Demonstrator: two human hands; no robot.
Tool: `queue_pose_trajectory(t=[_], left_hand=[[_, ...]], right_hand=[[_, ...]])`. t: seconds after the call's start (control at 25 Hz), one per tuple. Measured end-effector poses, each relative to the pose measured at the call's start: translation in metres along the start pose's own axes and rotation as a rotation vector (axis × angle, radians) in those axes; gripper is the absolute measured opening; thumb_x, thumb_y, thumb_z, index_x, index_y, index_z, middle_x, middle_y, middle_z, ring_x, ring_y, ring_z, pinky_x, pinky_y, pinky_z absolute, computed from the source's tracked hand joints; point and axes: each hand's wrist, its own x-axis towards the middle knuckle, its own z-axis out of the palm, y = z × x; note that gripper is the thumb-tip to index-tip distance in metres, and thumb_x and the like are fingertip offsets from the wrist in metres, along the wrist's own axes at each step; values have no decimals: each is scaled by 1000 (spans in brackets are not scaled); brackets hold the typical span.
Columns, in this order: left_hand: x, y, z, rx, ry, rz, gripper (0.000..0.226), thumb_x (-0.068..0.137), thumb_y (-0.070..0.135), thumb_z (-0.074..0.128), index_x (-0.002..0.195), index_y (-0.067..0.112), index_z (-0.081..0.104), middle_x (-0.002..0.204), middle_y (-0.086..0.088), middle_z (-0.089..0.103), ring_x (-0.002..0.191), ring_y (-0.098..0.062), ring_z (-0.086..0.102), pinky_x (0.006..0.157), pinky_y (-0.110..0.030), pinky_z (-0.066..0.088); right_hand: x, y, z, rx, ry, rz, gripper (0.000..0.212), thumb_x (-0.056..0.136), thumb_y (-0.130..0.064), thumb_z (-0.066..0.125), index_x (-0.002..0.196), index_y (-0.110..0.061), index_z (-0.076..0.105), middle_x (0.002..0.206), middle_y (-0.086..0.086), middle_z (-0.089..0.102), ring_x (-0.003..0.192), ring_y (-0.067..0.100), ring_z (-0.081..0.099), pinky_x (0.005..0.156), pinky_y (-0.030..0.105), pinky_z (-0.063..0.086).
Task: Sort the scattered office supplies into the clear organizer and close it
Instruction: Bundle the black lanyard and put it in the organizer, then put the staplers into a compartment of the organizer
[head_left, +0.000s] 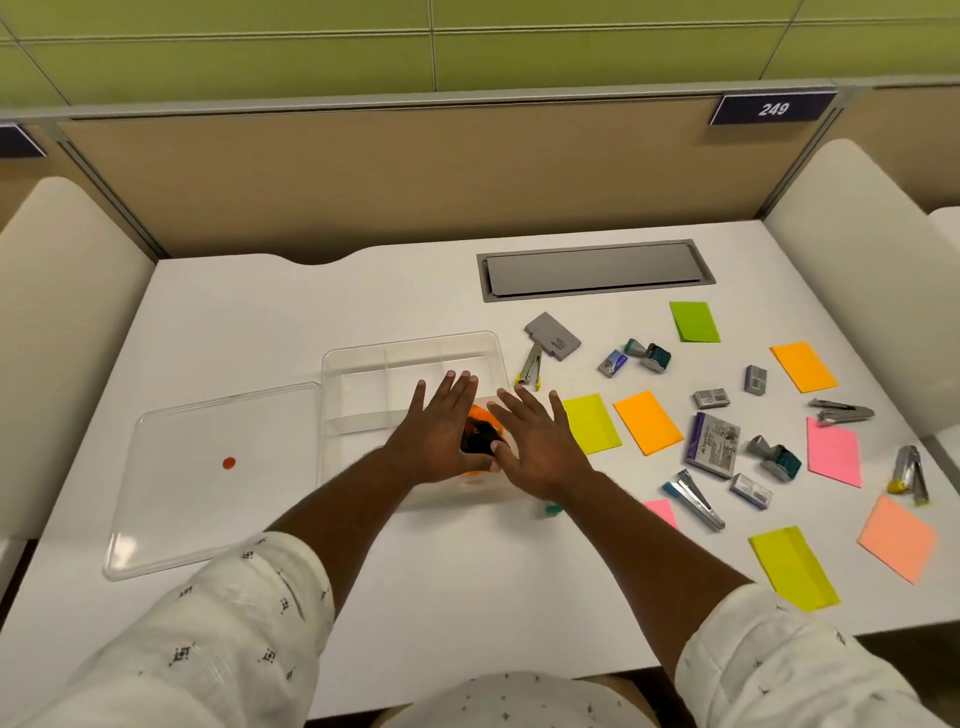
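Hands: left hand (439, 431) and right hand (535, 447) hovered flat, fingers spread, gripping nothing, over an orange-and-black item (480, 434) in the clear organizer (363, 374), near-right compartment.
Advice: probably seat it flat, inside the dividers.
Organizer: rigid transparent plastic, rounded corners; lid (208, 478) off beside it.
Desk (467, 587): smooth white; matte sticky notes (648, 422), metal staplers (693, 499), staple boxes (711, 444) scattered right.
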Motion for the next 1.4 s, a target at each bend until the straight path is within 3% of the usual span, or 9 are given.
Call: queue_pose_trajectory(t=[0.28, 0.68, 0.88, 1.08, 1.28, 1.4], left_hand=[[52, 56, -7, -23, 15, -22, 121, 73, 88, 40, 156, 16, -11, 165, -1, -12, 151, -18, -17, 121, -52, -5], [136, 107, 25, -120, -33, -76, 103, 89, 68, 47, 157, 11, -4, 165, -9, -4, 153, -21, -1, 124, -40, 4], [170, 110, 32, 24, -34, -128, 94, 93, 58, 47, 156, 9, -3, 165, -13, 2, 152, -25, 5, 124, -44, 6], [185, 109, 36, -37, -41, -245, 87, 93, 37, 59, 156, 5, 8, 163, -18, 11, 148, -32, 20, 118, -43, 26], [193, 111, 36, 11, 25, -340, 69, 95, 18, 53, 154, 5, 20, 160, -19, 22, 138, -35, 35, 108, -43, 39], [196, 108, 32, 25, -5, -443, 67, 95, 16, 52, 153, 6, 21, 146, -22, 40, 126, -36, 46, 99, -44, 44]], right_hand=[[-10, 69, -29, -35, -8, 156, 61, 97, -53, 40, 151, -25, 36, 160, -3, 31, 152, 16, 15, 123, 52, 4], [-6, 182, -39, 43, -4, 232, 58, 95, -46, 49, 148, -24, 39, 153, 2, 42, 145, 20, 32, 120, 50, 13], [0, 217, -35, 55, -8, 245, 56, 94, -41, 54, 144, -20, 44, 151, 4, 45, 144, 23, 33, 120, 50, 13], [7, 239, -35, 96, 10, 231, 53, 94, -35, 55, 144, -18, 45, 149, 4, 46, 142, 22, 36, 121, 49, 13], [19, 244, -31, 146, 0, 188, 54, 94, -29, 58, 144, -12, 46, 148, 8, 47, 142, 24, 37, 123, 45, 15], [22, 242, -29, 164, -13, 181, 56, 94, -30, 58, 145, -12, 45, 148, 8, 47, 142, 25, 36, 123, 46, 16]])
